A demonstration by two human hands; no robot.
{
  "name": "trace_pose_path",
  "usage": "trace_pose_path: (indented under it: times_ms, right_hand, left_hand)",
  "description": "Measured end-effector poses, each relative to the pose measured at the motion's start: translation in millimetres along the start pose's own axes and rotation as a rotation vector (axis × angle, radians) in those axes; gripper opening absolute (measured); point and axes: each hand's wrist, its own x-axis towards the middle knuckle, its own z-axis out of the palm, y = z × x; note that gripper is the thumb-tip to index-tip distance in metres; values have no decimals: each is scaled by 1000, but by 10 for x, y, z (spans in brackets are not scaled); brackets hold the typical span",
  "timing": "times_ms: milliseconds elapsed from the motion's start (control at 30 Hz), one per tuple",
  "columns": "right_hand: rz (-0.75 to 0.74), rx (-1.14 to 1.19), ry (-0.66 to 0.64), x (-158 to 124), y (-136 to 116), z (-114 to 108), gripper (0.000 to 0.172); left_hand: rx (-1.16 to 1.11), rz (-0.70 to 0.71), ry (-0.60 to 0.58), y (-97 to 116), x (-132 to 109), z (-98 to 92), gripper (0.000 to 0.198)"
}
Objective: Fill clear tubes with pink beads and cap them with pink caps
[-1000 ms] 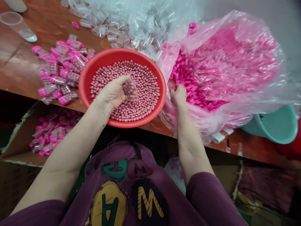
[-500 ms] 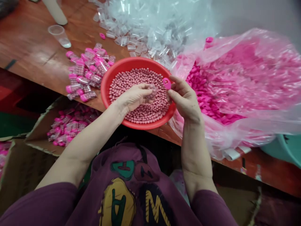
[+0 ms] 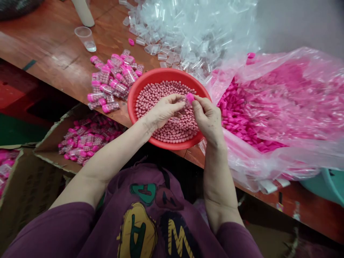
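Note:
Over a red basin [image 3: 132, 102] of small pink balls [image 3: 153, 94], my two hands meet. My left hand [image 3: 168, 109] is closed round a small clear container [image 3: 183, 103] with pink balls inside, partly hidden by the fingers. A bright pink cap [image 3: 190, 97] is pinched between the thumb and fingers of my right hand [image 3: 208, 116]. The cap sits at the container's mouth; whether it is fully seated I cannot tell. To the right, a clear plastic bag [image 3: 298, 104] holds a heap of loose pink caps [image 3: 239, 114].
Filled, capped containers [image 3: 115, 80] lie left of the basin. More fill a cardboard box [image 3: 51, 143] below the table edge. Clear empty containers [image 3: 172, 36] are heaped at the back. A plastic cup [image 3: 85, 38] stands at the far left; a teal basin [image 3: 326, 184] is at right.
My right hand has brought the pink cap from beside the container onto its mouth, turning it over. The view has shifted a little, so the table things appear further right.

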Motion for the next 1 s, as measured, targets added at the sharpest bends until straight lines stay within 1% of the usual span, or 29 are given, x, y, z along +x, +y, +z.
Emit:
trace_pose_path:
  times_ms: [167,367,467,567,733,900,1000]
  right_hand:
    - [-2,4,0,-46,-4,49,53]
    - [9,44,7,-17,45,106,51]
    - [8,90,10,10,106,192,50]
    - [-30,129,52,15,175,288,49]
    - [-112,15,79,6,210,327,43]
    - [-175,-34,60,28,195,317,43]
    - [-180,-49,29,43,220,331,45]
  left_hand:
    - [62,17,50,-27,6,3,7]
    - [33,11,44,-27,18,5,8]
    - [2,36,60,-12,29,11,13]
    - [6,83,63,-10,39,0,17]
    - [66,130,89,-15,31,3,22]
    - [123,137,136,-23,48,40,21]
    - [92,125,136,-24,105,56,22]
